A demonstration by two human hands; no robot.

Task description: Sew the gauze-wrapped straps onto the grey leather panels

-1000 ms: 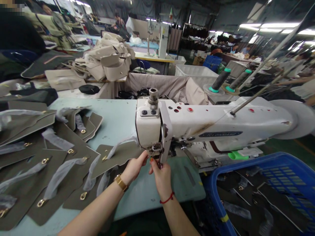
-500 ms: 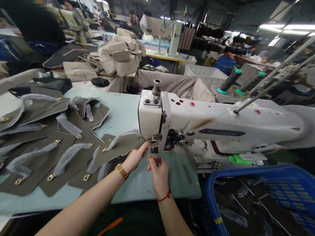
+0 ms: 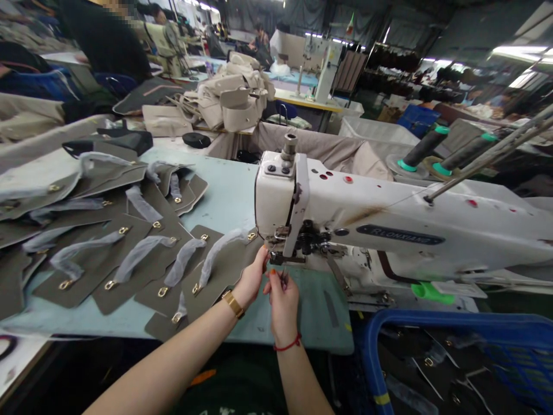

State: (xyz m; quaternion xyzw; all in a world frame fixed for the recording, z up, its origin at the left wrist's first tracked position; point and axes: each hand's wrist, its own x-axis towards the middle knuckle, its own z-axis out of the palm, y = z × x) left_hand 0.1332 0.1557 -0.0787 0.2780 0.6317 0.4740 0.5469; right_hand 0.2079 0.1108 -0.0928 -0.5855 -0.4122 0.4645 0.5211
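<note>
My left hand [image 3: 253,276] is closed in a pinch just left of the needle area of a white sewing machine [image 3: 389,202]. What its fingertips hold is too small to make out. My right hand [image 3: 284,305], wrapped round small metal thread snips [image 3: 284,278], is close beside it, below the presser foot [image 3: 279,256]. The snips' tips poke up past the fingers; the rest is hidden. Against my left hand and wrist lies a grey-brown panel [image 3: 228,268] with a plastic-wrapped handle [image 3: 218,251] on gold rings, left of the machine head.
Several similar panels [image 3: 82,288] overlap on the pale blue tabletop [image 3: 224,190] to the left. A blue basket [image 3: 371,346] with more panels stands at the lower right. Behind are beige bags [image 3: 242,109], thread cones [image 3: 425,150] and a person in dark clothes [image 3: 103,40].
The panel by the machine has shifted toward me and turned, so both handle rings now show. My hands stay close together under the machine head. The view has swung slightly left.
</note>
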